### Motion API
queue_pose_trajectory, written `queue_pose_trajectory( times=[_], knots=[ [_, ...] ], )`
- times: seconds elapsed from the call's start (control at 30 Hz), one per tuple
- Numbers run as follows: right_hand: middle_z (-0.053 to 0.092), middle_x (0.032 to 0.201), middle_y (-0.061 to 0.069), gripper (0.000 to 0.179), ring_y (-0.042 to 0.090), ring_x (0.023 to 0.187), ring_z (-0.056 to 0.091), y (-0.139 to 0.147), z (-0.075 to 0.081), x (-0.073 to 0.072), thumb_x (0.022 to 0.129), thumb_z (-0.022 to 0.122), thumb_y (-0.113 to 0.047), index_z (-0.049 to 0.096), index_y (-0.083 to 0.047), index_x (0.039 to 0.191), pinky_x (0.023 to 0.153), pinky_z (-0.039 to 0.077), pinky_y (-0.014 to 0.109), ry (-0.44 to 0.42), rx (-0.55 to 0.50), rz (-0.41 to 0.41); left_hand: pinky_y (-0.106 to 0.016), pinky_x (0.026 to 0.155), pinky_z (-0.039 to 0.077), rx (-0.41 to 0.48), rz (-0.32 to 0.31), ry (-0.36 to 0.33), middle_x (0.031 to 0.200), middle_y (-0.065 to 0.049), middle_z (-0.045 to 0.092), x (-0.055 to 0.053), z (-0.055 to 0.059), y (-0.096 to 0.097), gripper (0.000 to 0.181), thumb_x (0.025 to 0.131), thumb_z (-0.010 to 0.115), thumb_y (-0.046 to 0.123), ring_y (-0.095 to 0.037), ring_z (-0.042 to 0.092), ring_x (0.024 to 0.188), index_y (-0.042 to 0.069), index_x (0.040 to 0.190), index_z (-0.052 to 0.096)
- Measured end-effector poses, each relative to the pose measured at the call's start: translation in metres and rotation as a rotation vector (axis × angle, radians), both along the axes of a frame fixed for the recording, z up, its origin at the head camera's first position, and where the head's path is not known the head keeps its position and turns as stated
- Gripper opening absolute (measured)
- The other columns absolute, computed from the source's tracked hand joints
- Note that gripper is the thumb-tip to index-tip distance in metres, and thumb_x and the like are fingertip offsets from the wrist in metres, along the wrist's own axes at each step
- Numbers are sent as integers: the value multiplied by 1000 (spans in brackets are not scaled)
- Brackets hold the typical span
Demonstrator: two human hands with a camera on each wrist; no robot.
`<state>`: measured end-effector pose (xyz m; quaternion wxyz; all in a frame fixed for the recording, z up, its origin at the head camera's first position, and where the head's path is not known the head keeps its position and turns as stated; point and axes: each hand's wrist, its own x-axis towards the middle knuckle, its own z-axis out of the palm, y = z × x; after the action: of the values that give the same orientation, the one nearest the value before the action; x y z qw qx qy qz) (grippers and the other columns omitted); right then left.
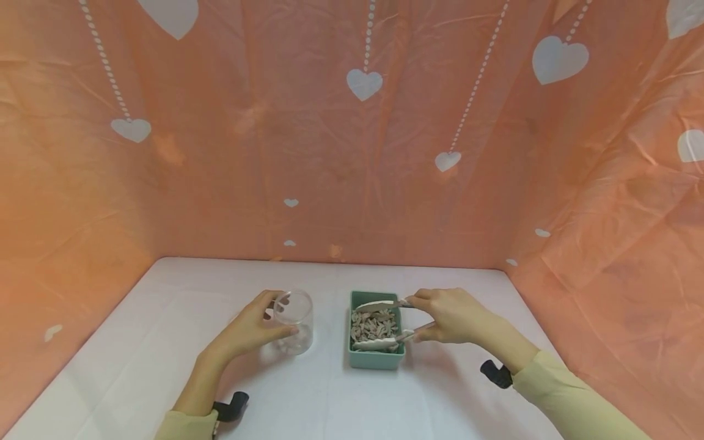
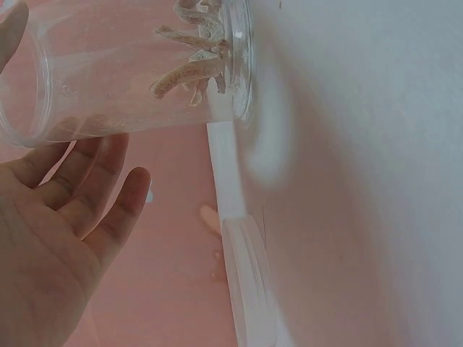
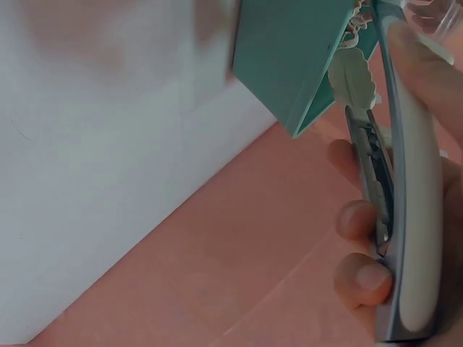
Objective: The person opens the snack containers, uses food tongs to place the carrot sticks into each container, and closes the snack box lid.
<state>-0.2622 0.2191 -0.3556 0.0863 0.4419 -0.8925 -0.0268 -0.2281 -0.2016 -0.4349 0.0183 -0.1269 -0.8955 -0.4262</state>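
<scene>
A clear plastic jar [image 1: 304, 322] stands on the white table, left of the middle. My left hand [image 1: 247, 333] holds it from the left, thumb on the near side and fingers round the far side. Several dried, pale brown strips [image 2: 192, 76] lie at the jar's bottom in the left wrist view. My right hand [image 1: 453, 315] grips a pair of tongs [image 3: 418, 217] with light handles. Their scalloped white tips [image 1: 376, 344] are spread apart over the green box [image 1: 374, 361], which holds many grey-brown dried pieces [image 1: 374, 327].
A clear round lid [image 2: 249, 282] lies on the table near the jar in the left wrist view. Orange cloth [image 1: 308, 153] with white hearts hangs behind and at both sides of the white tabletop [image 1: 324, 403]. Black wrist mounts [image 1: 233, 407] sit at both sleeves.
</scene>
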Motion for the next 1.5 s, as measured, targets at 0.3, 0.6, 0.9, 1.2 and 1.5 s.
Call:
queue_pose_trajectory(
  times=[0.3,0.6,0.9,1.2,1.5],
  knots=[
    [71,104,-1,60,18,82,71,3,-4,1,81,86,-49,73,-9,123,63,58,37,81,-24,60,-49,91,53,-5,1,-5,132,-17,60,2,1,0,73,85,87,39,-34,62,110,3,139,54],
    [70,101,-3,55,16,79,70,3,-5,0,82,85,-50,74,-12,120,61,57,35,110,-32,82,-48,91,52,-7,-1,-2,132,-16,60,2,1,0,73,86,86,39,-33,60,111,2,140,54],
    [71,101,-5,50,13,78,70,7,-7,0,84,83,-49,76,-14,118,61,56,34,132,-61,107,-48,92,52,-11,10,3,132,-14,61,1,0,1,73,86,86,39,-33,61,110,4,141,55],
    [70,98,-8,46,8,71,64,13,-9,2,84,84,-47,77,-15,117,58,54,30,104,-95,88,-48,91,52,-17,7,1,133,-15,61,1,1,0,74,86,86,41,-33,61,110,6,142,54],
    [70,98,-10,42,4,70,61,20,-10,2,86,82,-46,78,-16,115,57,51,28,78,-141,84,-47,90,53,-2,3,-4,132,-17,61,3,2,2,75,85,87,39,-32,61,109,3,142,53]
  ],
)
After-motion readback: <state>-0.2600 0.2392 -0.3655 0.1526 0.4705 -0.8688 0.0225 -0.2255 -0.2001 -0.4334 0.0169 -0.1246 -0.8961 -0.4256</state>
